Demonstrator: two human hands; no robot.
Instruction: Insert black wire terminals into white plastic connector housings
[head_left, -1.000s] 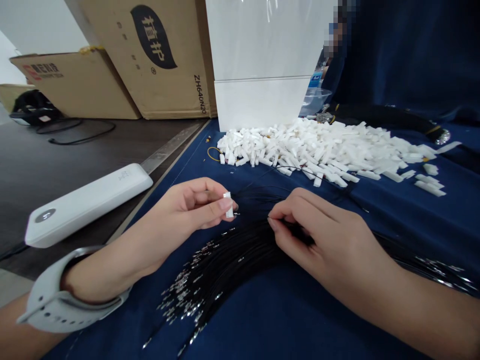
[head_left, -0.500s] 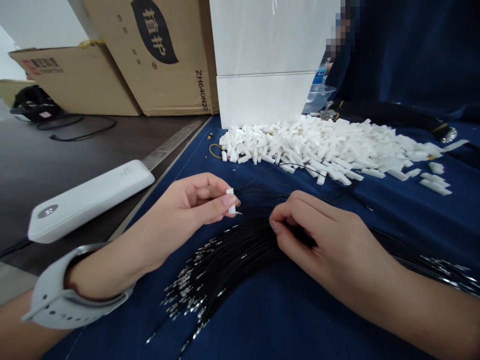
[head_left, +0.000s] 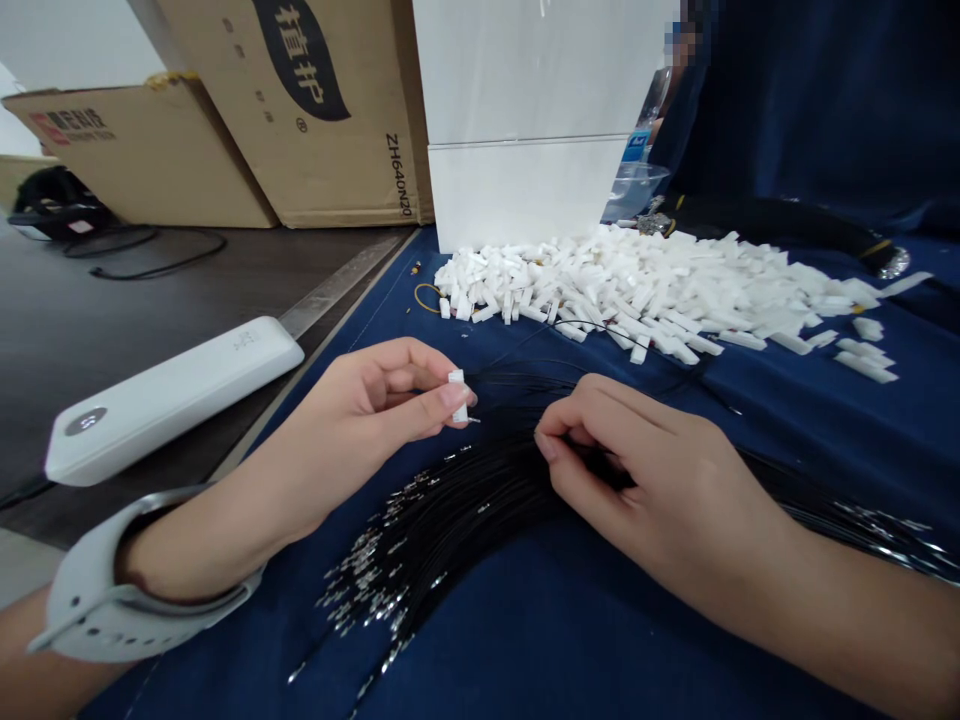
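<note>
In the head view my left hand [head_left: 386, 400] pinches a small white plastic connector housing [head_left: 458, 396] upright between thumb and fingertips. A thin silvery wire terminal [head_left: 473, 420] shows at the housing's lower right edge; whether it is inside or only beside it I cannot tell. To the right, my right hand [head_left: 630, 460] is closed in a pinch on a thin black wire, mostly hidden by the fingers. Under and beside that hand lies a bundle of black wires [head_left: 480, 500], its many silvery crimped ends fanned out toward the lower left.
A heap of white connector housings [head_left: 637, 285] lies at the back on the blue cloth [head_left: 570, 620], before a white box [head_left: 525, 190]. On the dark table at left are a white power bank [head_left: 180, 400] and cardboard boxes [head_left: 337, 180]. A tied black bundle [head_left: 795, 235] lies back right.
The whole view has shifted slightly. Both hands keep the same pinches, and the housing and wire bundle stay in nearly the same places.
</note>
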